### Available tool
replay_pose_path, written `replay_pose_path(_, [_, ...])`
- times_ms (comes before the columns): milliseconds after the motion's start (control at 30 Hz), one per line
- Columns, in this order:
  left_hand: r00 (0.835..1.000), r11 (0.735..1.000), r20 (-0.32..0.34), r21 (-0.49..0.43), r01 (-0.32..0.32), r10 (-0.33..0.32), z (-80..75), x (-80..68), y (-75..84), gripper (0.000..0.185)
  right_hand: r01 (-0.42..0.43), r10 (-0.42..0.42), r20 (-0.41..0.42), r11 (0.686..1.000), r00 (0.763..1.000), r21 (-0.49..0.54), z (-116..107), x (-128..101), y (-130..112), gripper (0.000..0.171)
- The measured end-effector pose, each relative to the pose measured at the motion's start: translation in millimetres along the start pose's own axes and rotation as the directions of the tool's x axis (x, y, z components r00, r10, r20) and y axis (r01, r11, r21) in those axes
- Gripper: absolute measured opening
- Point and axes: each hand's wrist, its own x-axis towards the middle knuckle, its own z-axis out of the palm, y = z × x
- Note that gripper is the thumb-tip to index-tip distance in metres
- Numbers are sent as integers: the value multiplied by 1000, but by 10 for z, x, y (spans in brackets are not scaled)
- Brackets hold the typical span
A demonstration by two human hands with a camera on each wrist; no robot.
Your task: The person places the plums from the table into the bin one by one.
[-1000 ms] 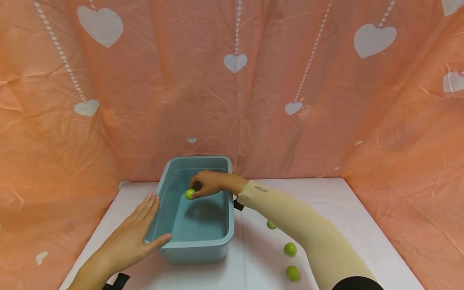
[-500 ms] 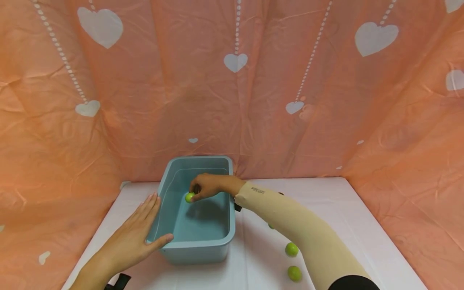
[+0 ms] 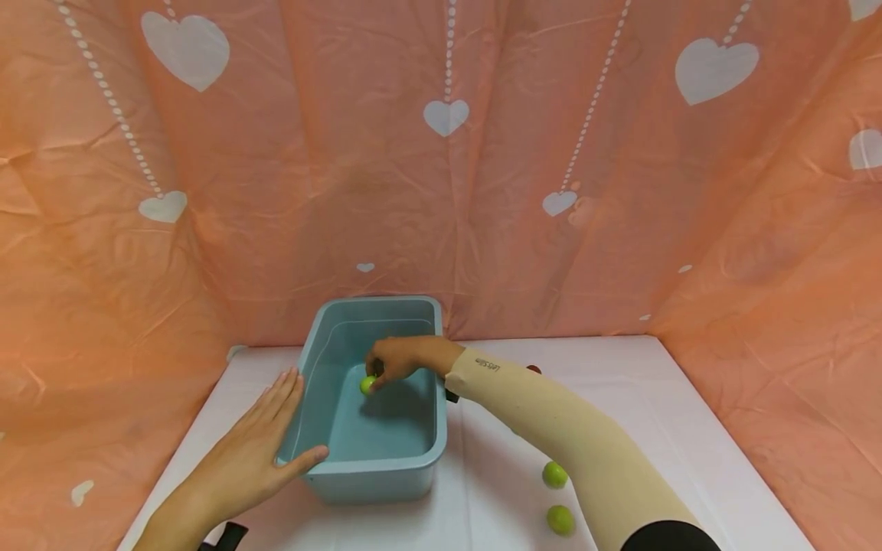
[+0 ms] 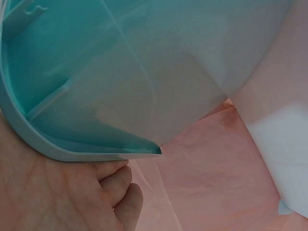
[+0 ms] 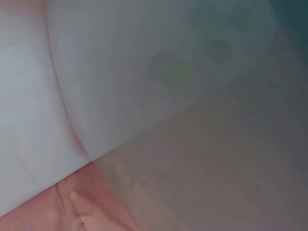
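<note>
A light blue plastic tub (image 3: 372, 463) stands on the white table (image 3: 682, 428). My right hand (image 3: 396, 360) reaches down into the tub and pinches a small green ball (image 3: 368, 385) close above the tub floor. My left hand (image 3: 255, 451) lies flat with straight fingers against the tub's near left corner, thumb along its front rim. In the left wrist view the tub's rim (image 4: 72, 149) sits right over my palm (image 4: 53, 197). The right wrist view is blurred; the tub wall (image 5: 159, 82) fills it.
Two more green balls (image 3: 553, 474) (image 3: 561, 520) lie on the table right of the tub, beside my right forearm. An orange curtain (image 3: 441, 168) with white hearts closes in the table at the back and both sides.
My right hand has lowered the green ball deeper into the tub, slightly toward me. The left hand has stayed on the tub's corner.
</note>
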Motion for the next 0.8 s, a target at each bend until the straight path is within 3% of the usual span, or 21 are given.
replay_pose_path(200, [1000,1000,-4,5,-3,3,5,-2,-2,106,-16,16,27,1000,1000,3,6,-7,-13,30])
replay_pose_path(800, [1000,1000,9,-5,22,-22,-7,-11,14,106,16,-16,1,1000,1000,17,22,13,10,40])
